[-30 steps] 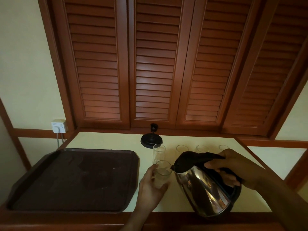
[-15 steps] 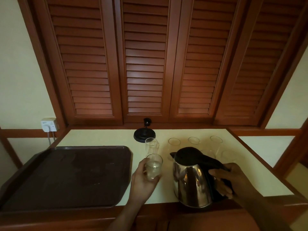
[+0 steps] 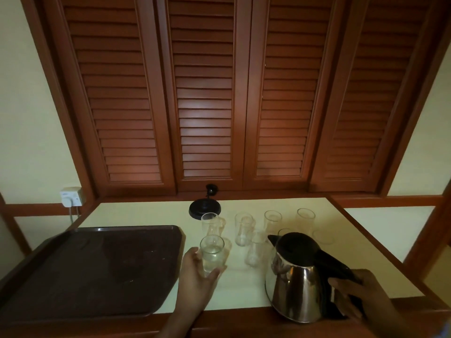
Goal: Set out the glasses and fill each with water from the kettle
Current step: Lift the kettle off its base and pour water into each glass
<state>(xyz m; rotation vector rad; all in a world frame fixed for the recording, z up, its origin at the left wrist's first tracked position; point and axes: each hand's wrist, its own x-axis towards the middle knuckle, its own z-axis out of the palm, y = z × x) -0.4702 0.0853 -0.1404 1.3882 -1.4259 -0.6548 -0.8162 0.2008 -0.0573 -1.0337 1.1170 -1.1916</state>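
Note:
My left hand (image 3: 195, 279) is wrapped around a clear glass (image 3: 211, 253) with water in it, low over the pale counter (image 3: 244, 289). My right hand (image 3: 358, 296) grips the black handle of a steel kettle (image 3: 296, 286), which is upright at the counter's front edge. Behind stand several more clear glasses: one (image 3: 210, 224) just behind the held one, one (image 3: 242, 229) to its right, another (image 3: 253, 250) in front of that, and two further right (image 3: 272, 222) (image 3: 305, 219). The kettle hides parts of others.
A large dark brown tray (image 3: 92, 272) lies on the left of the counter. The black kettle base (image 3: 204, 210) sits at the back by the louvred wooden shutters (image 3: 205, 93). A wall socket (image 3: 70, 196) with a cord is at far left.
The kettle was tilted with its spout at the held glass; it has since come upright and moved down to the front right. My left hand has kept hold of the glass.

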